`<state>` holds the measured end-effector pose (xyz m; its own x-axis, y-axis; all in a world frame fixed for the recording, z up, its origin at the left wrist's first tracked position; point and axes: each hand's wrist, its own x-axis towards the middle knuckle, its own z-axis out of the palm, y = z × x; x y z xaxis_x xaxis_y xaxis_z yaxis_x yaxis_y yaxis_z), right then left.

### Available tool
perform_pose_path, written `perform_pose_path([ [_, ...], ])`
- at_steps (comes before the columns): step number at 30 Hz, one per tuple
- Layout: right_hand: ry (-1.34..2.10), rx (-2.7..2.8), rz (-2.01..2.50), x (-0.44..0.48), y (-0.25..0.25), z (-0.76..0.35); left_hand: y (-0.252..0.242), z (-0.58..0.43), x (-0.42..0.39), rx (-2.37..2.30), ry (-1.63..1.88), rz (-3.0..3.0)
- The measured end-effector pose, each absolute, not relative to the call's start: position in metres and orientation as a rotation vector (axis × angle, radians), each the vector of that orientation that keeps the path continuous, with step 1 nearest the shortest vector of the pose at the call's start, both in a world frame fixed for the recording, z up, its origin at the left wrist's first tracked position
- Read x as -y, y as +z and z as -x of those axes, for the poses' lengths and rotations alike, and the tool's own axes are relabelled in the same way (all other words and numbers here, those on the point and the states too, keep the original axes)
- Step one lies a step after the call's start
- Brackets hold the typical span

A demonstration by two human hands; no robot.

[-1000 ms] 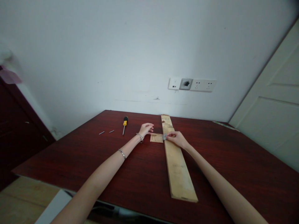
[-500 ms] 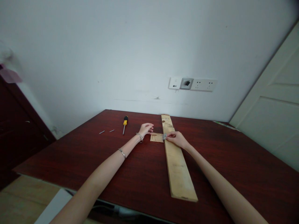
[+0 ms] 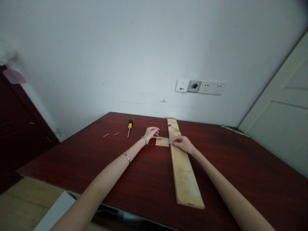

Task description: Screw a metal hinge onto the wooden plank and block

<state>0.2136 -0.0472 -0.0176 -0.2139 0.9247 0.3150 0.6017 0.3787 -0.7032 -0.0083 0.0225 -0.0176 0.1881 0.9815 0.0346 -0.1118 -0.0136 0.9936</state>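
Silvery metal piece [image 3: 170,141], pinched by the right hand [image 3: 184,143], at the edge of the long board [image 3: 184,171] beside a small wooden block [image 3: 162,142]; left hand [image 3: 151,132] loosely parted near it

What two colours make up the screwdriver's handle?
The screwdriver's handle is black and yellow, seen in the head view.

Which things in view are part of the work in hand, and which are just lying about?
Seemingly part of the work:
- small metal piece, pinched in the right hand
- long board, under the right hand
- small tan piece, next to the left hand

Lying apart, untouched, possibly related:
- yellow-and-black screwdriver
- two slim metal pieces
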Motion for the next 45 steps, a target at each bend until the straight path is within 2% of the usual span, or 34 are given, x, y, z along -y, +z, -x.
perform_pose_path([
  [10,0.933,1.685,1.296,0.045,-0.016,-0.229,0.011,0.029,-0.019,-0.942,1.215,-1.235],
  [15,0.904,1.612,1.326,0.045,-0.017,-0.231,0.04,0.079,-0.022,-0.923,1.322,-1.335],
  [19,0.889,1.567,1.349,0.045,-0.017,-0.231,0.052,0.147,-0.033,-1.203,1.346,-1.487],
  [22,0.888,1.579,1.34,0.046,-0.016,-0.231,0.053,0.202,-0.038,-1.599,1.178,-1.666],
  [28,0.891,1.546,1.342,0.048,-0.016,-0.23,0.047,0.283,-0.03,-1.842,0.868,-1.804],
  [37,0.892,1.571,1.355,0.049,-0.015,-0.231,0.034,0.317,-0.01,-1.957,0.487,-1.805],
  [45,0.903,1.561,1.357,0.049,-0.014,-0.23,0.025,0.317,-0.012,-1.977,0.458,-1.827],
])
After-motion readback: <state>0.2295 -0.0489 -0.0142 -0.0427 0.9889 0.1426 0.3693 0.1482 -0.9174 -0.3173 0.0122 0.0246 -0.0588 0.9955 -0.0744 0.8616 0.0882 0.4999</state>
